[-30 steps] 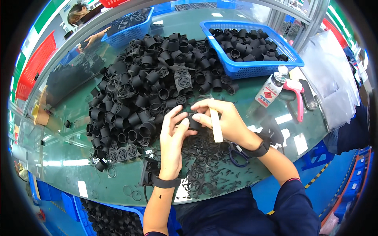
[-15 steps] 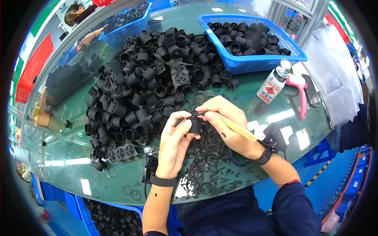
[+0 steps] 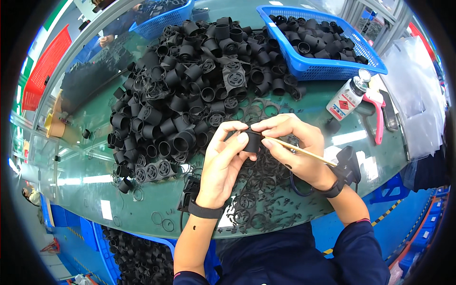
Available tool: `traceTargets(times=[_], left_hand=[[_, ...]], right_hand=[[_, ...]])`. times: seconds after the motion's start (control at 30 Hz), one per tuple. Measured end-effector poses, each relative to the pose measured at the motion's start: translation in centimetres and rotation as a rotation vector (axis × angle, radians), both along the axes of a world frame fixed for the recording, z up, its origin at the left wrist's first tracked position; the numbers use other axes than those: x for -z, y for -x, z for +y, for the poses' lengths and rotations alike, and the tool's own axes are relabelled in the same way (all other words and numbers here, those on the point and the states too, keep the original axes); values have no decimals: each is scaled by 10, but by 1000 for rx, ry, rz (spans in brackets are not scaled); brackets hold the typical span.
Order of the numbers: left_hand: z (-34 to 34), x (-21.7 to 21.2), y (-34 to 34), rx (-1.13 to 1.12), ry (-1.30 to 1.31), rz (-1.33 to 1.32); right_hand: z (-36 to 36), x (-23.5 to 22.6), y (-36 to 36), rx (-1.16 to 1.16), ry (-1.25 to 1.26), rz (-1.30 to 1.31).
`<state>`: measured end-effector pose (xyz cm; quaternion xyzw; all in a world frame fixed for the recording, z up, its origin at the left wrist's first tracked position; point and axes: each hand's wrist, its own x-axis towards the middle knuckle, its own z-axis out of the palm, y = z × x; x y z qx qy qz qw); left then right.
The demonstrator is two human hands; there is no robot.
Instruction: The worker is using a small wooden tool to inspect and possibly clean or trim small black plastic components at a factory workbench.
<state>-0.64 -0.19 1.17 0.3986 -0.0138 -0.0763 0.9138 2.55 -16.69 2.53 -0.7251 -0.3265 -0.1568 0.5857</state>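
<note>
Head view: a small black cylindrical cap [image 3: 252,141] was pinched by the left hand [image 3: 223,161] above the glass surface [image 3: 142,209], while a thin yellow stick [image 3: 304,152] was gripped by the right hand [image 3: 294,147], its tip at the cap, beside a heap of black caps [image 3: 185,95].

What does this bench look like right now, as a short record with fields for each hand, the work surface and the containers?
left hand: the left hand pinches a small black cylindrical part from the left
right hand: the right hand steadies the same part and holds a thin yellowish stick
surface: glass-topped table with a large heap of black cylindrical parts; black rings lie under the hands
containers: blue basket of black parts at upper right
nearby: small white bottle, pink-handled pliers
</note>
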Motion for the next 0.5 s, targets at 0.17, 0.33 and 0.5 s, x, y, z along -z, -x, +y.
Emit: traceTargets(times=[0.17, 0.33, 0.5], left_hand=[[2, 2, 0, 11, -1, -5], [1, -2, 1, 17, 13, 4], [0, -4, 1, 18, -28, 12]], right_hand=[[0, -7, -2, 19, 110, -143], [0, -10, -2, 12, 128, -253], [-1, -9, -4, 34, 150, -303]])
